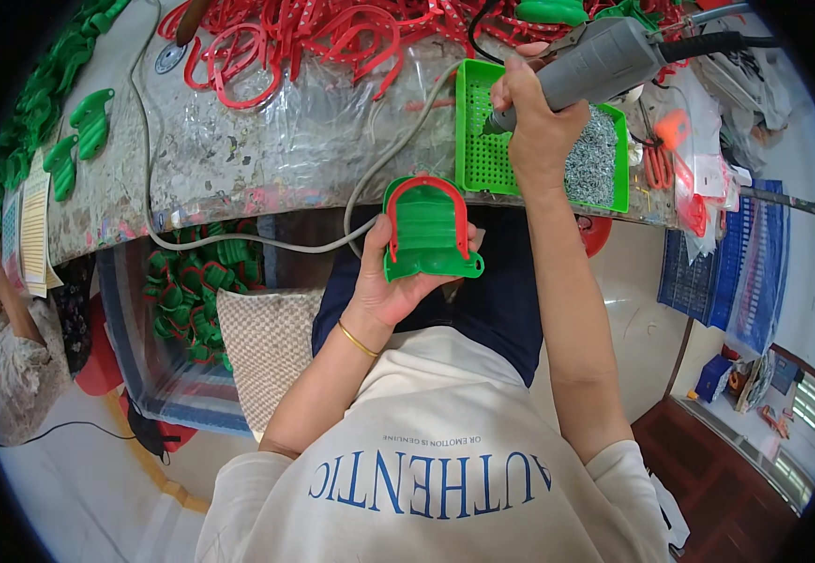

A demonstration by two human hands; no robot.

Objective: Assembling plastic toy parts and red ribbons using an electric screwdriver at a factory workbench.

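Observation:
My left hand (pixel 379 289) holds a green moulded plastic piece (pixel 425 227) in front of the bench edge. A red U-shaped strip (pixel 465 218) lies along the sides and top of that piece. My right hand (pixel 546 148) is wrapped round a grey electric screwdriver (pixel 604 62), its tip pointing down and left. The tip is above a bright green basket (pixel 461 117) with a holed bottom. Small silvery screws (pixel 595 167) fill the basket's right part. The driver's tip and the green piece are apart.
Red dotted strips (pixel 332 38) heap at the back of the worn bench (pixel 267 155). Green pieces (pixel 90 122) lie at its left. A grey cable (pixel 150 169) loops across it. Below stands a blue crate (pixel 135 366) of red-and-green pieces. Orange-handled pliers (pixel 659 164) lie right. Another person's arm (pixel 9 296) shows far left.

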